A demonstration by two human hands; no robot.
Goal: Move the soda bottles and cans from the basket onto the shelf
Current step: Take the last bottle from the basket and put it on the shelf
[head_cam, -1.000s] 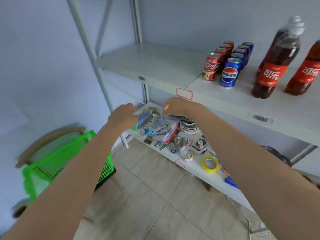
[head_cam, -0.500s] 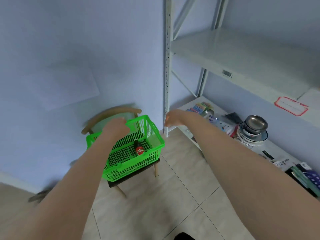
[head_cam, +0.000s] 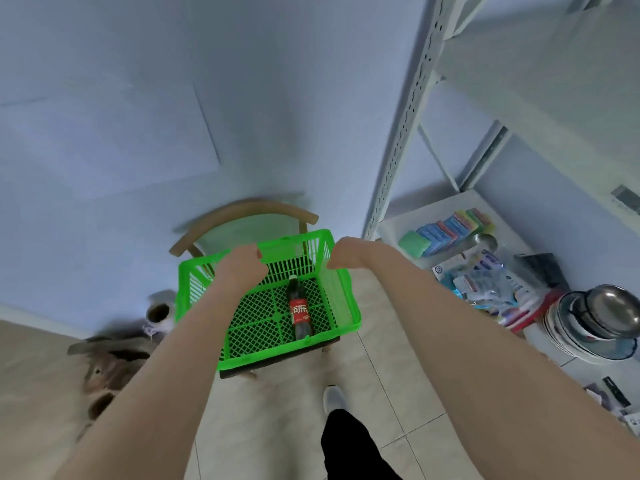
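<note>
A green plastic basket (head_cam: 350, 306) sits on a wooden chair (head_cam: 242, 210) against the wall. One cola bottle (head_cam: 300, 311) with a red label lies on the basket's mesh floor, cap pointing away from me. My left hand (head_cam: 241, 266) hovers over the basket's far left part, fingers loosely curled, holding nothing. Above the basket's far right corner my right hand (head_cam: 341, 254) is also loosely curled and empty. Neither hand touches the bottle. The metal shelf (head_cam: 405, 140) stands at the right; its upper board shows only at the edge.
The lower shelf board (head_cam: 398, 223) carries coloured sponges (head_cam: 446, 230), packets and stacked metal bowls (head_cam: 606, 320). A roll (head_cam: 159, 311) and brown objects lie on the floor left of the chair. My shoe (head_cam: 334, 398) stands on the tiles below the basket.
The view has swung left and down from the shelf to the basket. Both empty hands have come closer over the basket, and the bottle in it now shows plainly.
</note>
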